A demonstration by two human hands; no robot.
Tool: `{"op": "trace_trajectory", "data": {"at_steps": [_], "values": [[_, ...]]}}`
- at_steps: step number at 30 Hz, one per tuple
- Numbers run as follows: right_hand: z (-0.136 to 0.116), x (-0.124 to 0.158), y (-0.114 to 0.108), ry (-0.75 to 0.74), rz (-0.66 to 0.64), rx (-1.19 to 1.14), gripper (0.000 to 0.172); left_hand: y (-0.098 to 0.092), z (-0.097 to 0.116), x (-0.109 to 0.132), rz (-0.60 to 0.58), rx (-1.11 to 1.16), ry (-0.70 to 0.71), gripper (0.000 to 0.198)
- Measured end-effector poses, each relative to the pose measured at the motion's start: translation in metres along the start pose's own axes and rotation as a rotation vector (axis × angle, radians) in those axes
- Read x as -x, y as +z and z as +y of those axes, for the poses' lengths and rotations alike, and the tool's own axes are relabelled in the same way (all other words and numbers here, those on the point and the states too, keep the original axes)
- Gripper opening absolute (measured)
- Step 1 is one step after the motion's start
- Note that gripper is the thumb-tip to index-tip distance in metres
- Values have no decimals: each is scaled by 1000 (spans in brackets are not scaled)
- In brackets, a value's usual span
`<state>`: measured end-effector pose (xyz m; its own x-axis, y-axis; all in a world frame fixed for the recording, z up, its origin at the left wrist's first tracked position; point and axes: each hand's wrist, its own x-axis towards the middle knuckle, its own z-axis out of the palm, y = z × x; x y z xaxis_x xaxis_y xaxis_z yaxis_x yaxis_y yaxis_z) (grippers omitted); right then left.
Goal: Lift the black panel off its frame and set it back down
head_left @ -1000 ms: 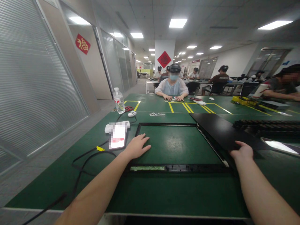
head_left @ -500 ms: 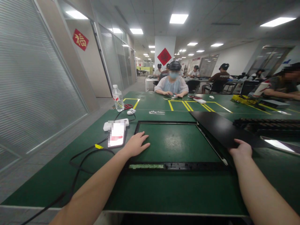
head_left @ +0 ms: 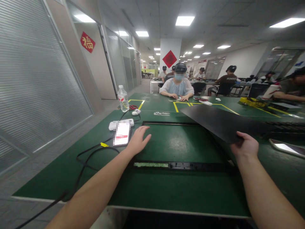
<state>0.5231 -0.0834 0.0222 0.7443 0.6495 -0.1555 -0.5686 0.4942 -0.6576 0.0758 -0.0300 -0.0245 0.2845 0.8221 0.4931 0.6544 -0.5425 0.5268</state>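
A thin, flat black panel (head_left: 212,121) is tilted above the right side of a rectangular black frame (head_left: 195,166) lying on the green table. My right hand (head_left: 246,147) grips the panel's near edge, thumb on top and the other fingers hidden underneath. At the frame's left side, my left hand (head_left: 138,141) has its fingers stretched out and apart. It covers part of that side; whether it touches the frame I cannot tell. A green strip (head_left: 151,164) runs along the left half of the frame's near bar.
Left of the frame are a phone (head_left: 122,133), a white block (head_left: 113,125), a black cable (head_left: 79,171) and a water bottle (head_left: 123,100). Another phone (head_left: 286,148) lies at right. A co-worker (head_left: 177,86) sits across the table (head_left: 181,194).
My right hand has raised the panel, which now tilts more and reaches further left over the frame. My left hand stays by the frame's left side. The view has shifted slightly.
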Motion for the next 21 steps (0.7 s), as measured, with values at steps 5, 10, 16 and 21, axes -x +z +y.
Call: {"op": "trace_trajectory", "data": {"at_steps": [5,10,16,21], "values": [[-1,23,8,69,-37,61,31,2,-2,-9,152,512,-366,58],[0,14,3,240,-128,78,39,-15,8,-12,108,1176,-609,62],[-1,14,2,405,-131,260,37,-29,17,-8,-8,1271,-662,43],[6,9,-2,461,-270,370,43,-31,17,-9,79,1327,-596,37]]}}
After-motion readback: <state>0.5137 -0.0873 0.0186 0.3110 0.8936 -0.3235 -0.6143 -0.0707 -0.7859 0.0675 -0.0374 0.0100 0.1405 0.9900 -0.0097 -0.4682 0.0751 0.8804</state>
